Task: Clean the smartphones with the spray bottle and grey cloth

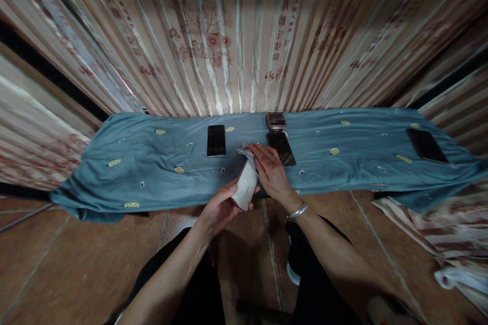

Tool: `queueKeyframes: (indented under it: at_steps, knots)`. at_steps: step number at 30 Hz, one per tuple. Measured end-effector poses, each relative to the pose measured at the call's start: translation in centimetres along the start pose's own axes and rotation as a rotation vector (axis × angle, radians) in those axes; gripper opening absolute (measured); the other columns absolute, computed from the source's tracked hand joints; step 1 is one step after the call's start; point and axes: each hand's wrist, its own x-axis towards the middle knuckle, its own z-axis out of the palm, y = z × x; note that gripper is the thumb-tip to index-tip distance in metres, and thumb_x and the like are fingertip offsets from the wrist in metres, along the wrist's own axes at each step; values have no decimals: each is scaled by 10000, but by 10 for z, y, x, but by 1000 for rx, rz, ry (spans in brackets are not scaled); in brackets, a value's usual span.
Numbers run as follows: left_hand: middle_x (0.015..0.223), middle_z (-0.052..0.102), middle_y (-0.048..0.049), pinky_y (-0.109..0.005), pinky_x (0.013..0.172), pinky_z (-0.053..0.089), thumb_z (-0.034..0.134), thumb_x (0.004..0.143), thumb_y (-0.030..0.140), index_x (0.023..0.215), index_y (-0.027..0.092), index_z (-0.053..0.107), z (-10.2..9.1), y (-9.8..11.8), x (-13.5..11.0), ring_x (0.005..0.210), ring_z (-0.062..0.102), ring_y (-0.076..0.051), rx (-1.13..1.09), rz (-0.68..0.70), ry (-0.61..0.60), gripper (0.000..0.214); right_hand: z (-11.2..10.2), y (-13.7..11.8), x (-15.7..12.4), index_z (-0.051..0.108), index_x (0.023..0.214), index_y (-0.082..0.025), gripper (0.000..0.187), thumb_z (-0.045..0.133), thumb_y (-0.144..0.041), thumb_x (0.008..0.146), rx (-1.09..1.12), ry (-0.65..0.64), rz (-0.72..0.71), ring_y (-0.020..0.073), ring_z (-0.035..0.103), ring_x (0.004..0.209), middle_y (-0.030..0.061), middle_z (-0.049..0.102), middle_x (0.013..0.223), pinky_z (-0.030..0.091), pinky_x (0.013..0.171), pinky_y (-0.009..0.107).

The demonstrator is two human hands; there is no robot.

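My left hand (pixel 224 205) is wrapped around the lower end of a small white packet (pixel 245 189), tilted and held just over the near edge of the cloth. A thin, crumpled, whitish flap (pixel 246 151) sticks out at its far end, with a bit of blue beside it. My right hand (pixel 270 170), a silver bangle on its wrist, has its fingers closed together on that far end. Whether the flap is tissue or plastic film I cannot tell. Just beyond the right hand lies a black phone (pixel 282 148); another black phone (pixel 216 140) lies farther left.
A blue patterned cloth (pixel 168 188) covers the long, low surface in front of me. A third dark phone (pixel 426 144) lies at its right end. Near the back edge sits a small blurred-out item (pixel 275 121). Printed curtains (pixel 244 35) hang behind; brown tiles (pixel 68 264) form the floor.
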Motion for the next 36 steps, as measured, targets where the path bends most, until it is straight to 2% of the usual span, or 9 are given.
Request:
queueKeyframes:
  at_steps: [4,13,18,21,28,36]
  knots:
    - [1342,632,-143,-348,771,562,655,818,292,1261,153,639,0,1,-1,1270,561,-351,-47,-6,14,464,3,-1,-1,507,1427,-232,447,341,-296,1017,-4,9,6,238,475,1324,85,578,1409,377,1143,494]
    - [1398,586,-159,-389,810,548,611,829,328,1396,160,514,-3,8,-3,1287,545,-371,-128,15,33,600,8,1,-4,470,1454,-221,472,326,-282,1008,10,9,29,246,467,1344,102,552,1433,375,1144,523]
    - [1360,613,-163,-421,856,532,602,825,331,1385,159,519,-3,10,-2,1300,530,-383,-154,23,55,592,9,0,-6,511,1423,-217,455,357,-294,1002,-6,41,46,257,485,1316,111,570,1407,388,1134,521]
    - [1342,622,-168,-408,840,531,606,818,334,1366,145,534,-2,11,-2,1298,530,-386,-170,26,76,584,9,0,-6,558,1383,-195,441,380,-285,991,-30,61,54,271,504,1283,133,571,1396,398,1118,528]
    - [1357,615,-153,-402,837,527,591,832,340,1405,177,500,-2,12,1,1282,548,-371,-168,51,66,602,11,-5,-9,611,1327,-218,415,394,-260,976,-2,69,66,281,533,1234,132,607,1333,414,1094,544]
    - [1192,710,-147,-447,870,530,579,833,303,1360,133,539,-5,11,4,1176,626,-353,-202,73,104,555,15,-10,-17,583,1354,-215,433,385,-204,969,-11,60,2,276,537,1225,146,587,1343,452,1051,508]
